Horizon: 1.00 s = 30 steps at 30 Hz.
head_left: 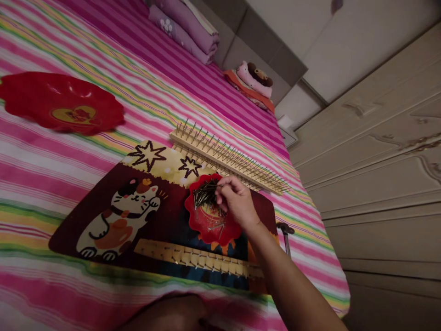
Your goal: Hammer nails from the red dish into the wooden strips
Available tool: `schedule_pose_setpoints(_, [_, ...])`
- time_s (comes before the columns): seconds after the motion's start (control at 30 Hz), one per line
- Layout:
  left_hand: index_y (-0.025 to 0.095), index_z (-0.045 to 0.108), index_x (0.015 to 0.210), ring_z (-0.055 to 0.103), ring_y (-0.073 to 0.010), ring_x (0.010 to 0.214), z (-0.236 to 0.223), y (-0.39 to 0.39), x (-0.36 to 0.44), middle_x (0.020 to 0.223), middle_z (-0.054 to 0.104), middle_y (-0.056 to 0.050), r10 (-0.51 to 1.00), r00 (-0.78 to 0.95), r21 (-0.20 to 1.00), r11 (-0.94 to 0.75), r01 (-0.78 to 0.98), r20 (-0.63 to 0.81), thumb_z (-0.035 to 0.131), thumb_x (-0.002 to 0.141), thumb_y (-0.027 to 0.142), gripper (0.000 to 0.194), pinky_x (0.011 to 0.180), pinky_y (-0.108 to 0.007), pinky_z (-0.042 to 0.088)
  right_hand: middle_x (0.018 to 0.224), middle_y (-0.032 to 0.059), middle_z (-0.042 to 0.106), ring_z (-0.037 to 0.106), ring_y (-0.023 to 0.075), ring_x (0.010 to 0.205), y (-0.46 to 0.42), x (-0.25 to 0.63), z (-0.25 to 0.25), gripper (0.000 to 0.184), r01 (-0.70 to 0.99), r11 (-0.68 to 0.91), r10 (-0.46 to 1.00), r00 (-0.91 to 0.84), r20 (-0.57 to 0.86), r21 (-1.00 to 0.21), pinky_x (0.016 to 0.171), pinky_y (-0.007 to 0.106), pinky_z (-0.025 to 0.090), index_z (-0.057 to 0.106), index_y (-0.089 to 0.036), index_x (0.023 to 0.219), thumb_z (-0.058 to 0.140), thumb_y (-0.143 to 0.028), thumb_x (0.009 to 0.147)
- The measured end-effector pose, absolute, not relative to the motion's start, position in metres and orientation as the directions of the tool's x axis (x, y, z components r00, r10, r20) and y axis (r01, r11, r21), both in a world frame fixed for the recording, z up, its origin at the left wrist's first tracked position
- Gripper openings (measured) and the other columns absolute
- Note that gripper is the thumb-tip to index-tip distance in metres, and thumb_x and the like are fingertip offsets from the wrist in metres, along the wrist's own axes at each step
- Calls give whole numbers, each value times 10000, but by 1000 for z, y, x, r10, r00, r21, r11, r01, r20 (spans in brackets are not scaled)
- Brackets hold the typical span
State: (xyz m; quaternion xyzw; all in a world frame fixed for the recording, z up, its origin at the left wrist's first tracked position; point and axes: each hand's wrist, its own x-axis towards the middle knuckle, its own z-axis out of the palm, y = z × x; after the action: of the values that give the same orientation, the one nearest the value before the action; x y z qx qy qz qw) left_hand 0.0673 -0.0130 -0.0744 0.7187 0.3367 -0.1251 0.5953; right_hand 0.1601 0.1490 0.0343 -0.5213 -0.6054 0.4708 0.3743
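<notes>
My right hand [237, 200] reaches in from the lower right over a small red scalloped dish [215, 232]. Its thumb and fingers are pinched together at the edge of a heap of dark nails [205, 195], apparently on a nail; the fingertips partly hide it. A few loose nails lie lower in the dish. In front of the dish a light wooden strip [161, 249] holds rows of nails, and my right forearm covers its right end. My left hand is out of view.
Behind the dish, wooden strips [220, 156] bristle with upright nails. The cat-patterned mat [168, 207] lies on a striped bedsheet [34, 193]. A hammer [285, 230] rests right of the mat. Far left sits a larger red tray [37, 99]. Wardrobe doors [379, 184] flank the bed.
</notes>
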Motion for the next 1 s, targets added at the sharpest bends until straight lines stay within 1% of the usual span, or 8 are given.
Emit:
schedule_pose_setpoints(0.1, [277, 702, 846, 612, -210, 660, -72, -12, 68, 778, 692, -19, 348, 727, 746, -107, 657, -591, 465, 643, 408, 339, 481, -263, 384, 545, -80, 554, 442, 48, 369, 161, 170, 32, 95, 37, -141, 988, -54, -143, -989, 280, 119, 264, 502, -210, 730, 541, -229, 646])
schedule_pose_setpoints(0.2, [283, 704, 844, 606, -197, 643, -71, -12, 68, 779, 694, -11, 351, 724, 744, -102, 660, -594, 470, 633, 401, 336, 463, -250, 369, 534, -70, 559, 456, 55, 371, 167, 180, 26, 142, 19, -194, 981, -3, -194, -981, 279, 119, 269, 493, -200, 747, 540, -214, 614])
schedule_pose_setpoints(0.37, [281, 707, 820, 600, -187, 631, -70, -13, 66, 756, 690, -2, 367, 708, 736, -86, 671, -603, 478, 622, 369, 315, 460, -242, 364, 584, -79, 589, 478, 73, 385, 158, 187, 28, 373, 2, -211, 975, 74, -210, -978, 295, 126, 278, 454, -243, 986, 541, -224, 625])
schedule_pose_setpoints(0.5, [279, 708, 810, 599, -191, 637, -72, -14, 66, 741, 688, -2, 371, 709, 738, -87, 670, -600, 467, 628, 380, 319, 452, -241, 350, 623, -70, 564, 480, 64, 427, 137, 182, 35, 156, 278, -113, 983, -106, -147, -954, 352, 146, 313, 533, -223, 859, 512, -252, 706])
schedule_pose_setpoints(0.6, [275, 710, 816, 596, -185, 624, -75, -15, 68, 744, 692, 0, 362, 715, 739, -94, 667, -598, 462, 625, 370, 327, 446, -238, 338, 629, -57, 553, 509, 71, 533, 121, 170, 34, 99, 574, 108, 893, -414, -175, -812, 491, 170, 389, 578, -199, 747, 481, -202, 763])
schedule_pose_setpoints(0.67, [273, 708, 839, 595, -182, 627, -77, -15, 69, 762, 696, 0, 364, 735, 757, -111, 644, -572, 457, 629, 366, 340, 447, -236, 336, 639, -56, 559, 507, 78, 574, 115, 162, 30, 96, 691, 285, 850, -503, -158, -664, 535, 172, 390, 577, -202, 742, 496, -159, 769])
schedule_pose_setpoints(0.8, [270, 707, 858, 595, -187, 622, -75, -13, 69, 780, 700, -9, 349, 749, 761, -136, 634, -562, 452, 635, 373, 354, 449, -241, 348, 656, -38, 545, 506, 106, 603, 123, 148, 21, 99, 780, 478, 832, -549, -75, -403, 577, 200, 391, 535, -201, 718, 536, -105, 744])
schedule_pose_setpoints(1.0, [260, 705, 818, 600, -206, 625, -70, -13, 67, 746, 691, -18, 367, 736, 769, -82, 634, -568, 469, 630, 360, 318, 457, -258, 360, 678, -10, 546, 514, 137, 629, 140, 151, 27, 119, 798, 486, 855, -518, 6, -357, 620, 235, 402, 510, -211, 696, 511, -127, 780])
